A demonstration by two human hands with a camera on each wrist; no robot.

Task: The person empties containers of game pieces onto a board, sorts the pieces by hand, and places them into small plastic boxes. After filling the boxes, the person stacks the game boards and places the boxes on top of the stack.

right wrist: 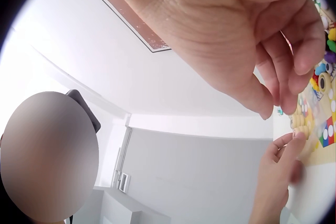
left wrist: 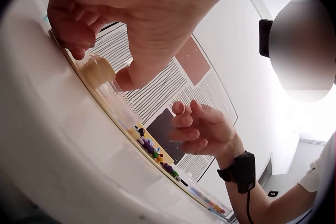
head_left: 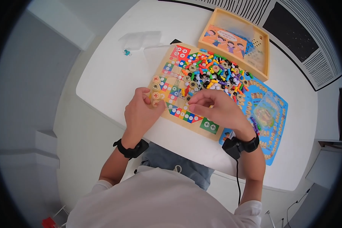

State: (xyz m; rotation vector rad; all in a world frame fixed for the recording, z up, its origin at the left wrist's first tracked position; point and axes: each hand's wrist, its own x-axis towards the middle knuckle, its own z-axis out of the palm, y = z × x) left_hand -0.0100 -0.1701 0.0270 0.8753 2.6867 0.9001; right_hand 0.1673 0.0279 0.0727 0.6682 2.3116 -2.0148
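Observation:
My left hand (head_left: 142, 114) is at the left edge of a printed game board (head_left: 205, 133), with fingers and thumb on either side of a wooden chess disc (head_left: 155, 103). In the left wrist view, this pale disc (left wrist: 98, 71) sits between the fingertips and thumb, close over the board. Further discs (head_left: 155, 86) with red or dark characters line up beyond it. Over the board's middle, my right hand (head_left: 220, 108) hovers with loosely bent fingers; nothing shows in it in the left wrist view. Below its fingertips lies a dark-marked disc (head_left: 188, 98).
A heap of colourful pegs, beads and discs (head_left: 216, 74) covers the board's far side. Behind it stands a wooden tray (head_left: 267, 57) with a card. A blue board (head_left: 271, 152) bears a clear box (head_left: 266, 114). Another clear box (head_left: 140, 40) and teal clips (head_left: 127, 53) lie far left.

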